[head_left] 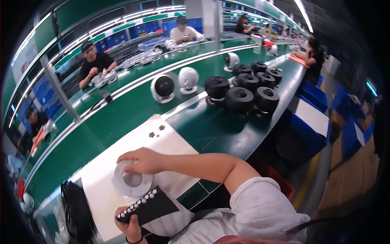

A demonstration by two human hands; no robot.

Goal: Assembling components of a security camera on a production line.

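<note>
The right hand [142, 160] pinches the far rim of a pale grey flanged ring [139, 190] between thumb and fingers, over a white mat [128, 142]; the left hand [129, 227], just nearer the person, is closed round one end of a black panel [158, 208] edged with a row of white round knobs [139, 203], and whether panel and ring touch I cannot tell. Beyond the right grip lie dark flower-shaped pieces [151, 134], while to its right the forearm [199, 166] bars part of the mat. Farther out past that arm, black globe-shaped housings [239, 100] crowd the green bench [219, 136], two white globe-shaped housings [188, 79] standing to their left. Left of the left grip a black bag [76, 209] sits beside clear plastic wrapping [60, 217], and blue bins [313, 95] stand well right of both hands, past the bench's edge
</note>
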